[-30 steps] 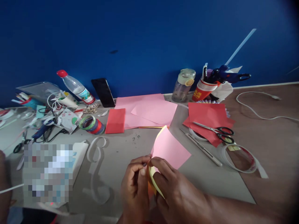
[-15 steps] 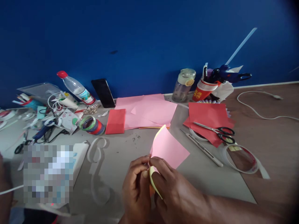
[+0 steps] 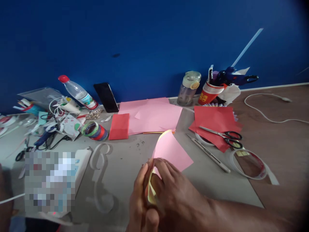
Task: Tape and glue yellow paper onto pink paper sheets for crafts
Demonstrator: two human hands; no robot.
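A pink sheet of paper (image 3: 172,151) with a yellow layer at its curled left edge is held between my two hands, low in the middle of the view. My left hand (image 3: 141,196) presses along the left side, its fingers straight and close together, thumb toward me. My right hand (image 3: 173,190) grips the sheet from the right, with its fingers bent over the pink face. Between the palms a folded yellow and orange part shows. The fingertips meet near the left edge, and part of the paper is hidden behind them.
Behind lie pink sheets (image 3: 154,116) and a red paper piece (image 3: 119,126). To the right are scissors (image 3: 224,133) on red paper (image 3: 213,117), a craft knife (image 3: 210,154) and a tape roll (image 3: 249,164). A bottle (image 3: 79,93), phone (image 3: 106,96) and jar (image 3: 189,88) stand by the wall.
My left hand has changed from a bent-finger pinch to straighter fingers laid along the paper, its thumb lower. The right hand has shifted slightly left, and the folded yellow part shows differently.
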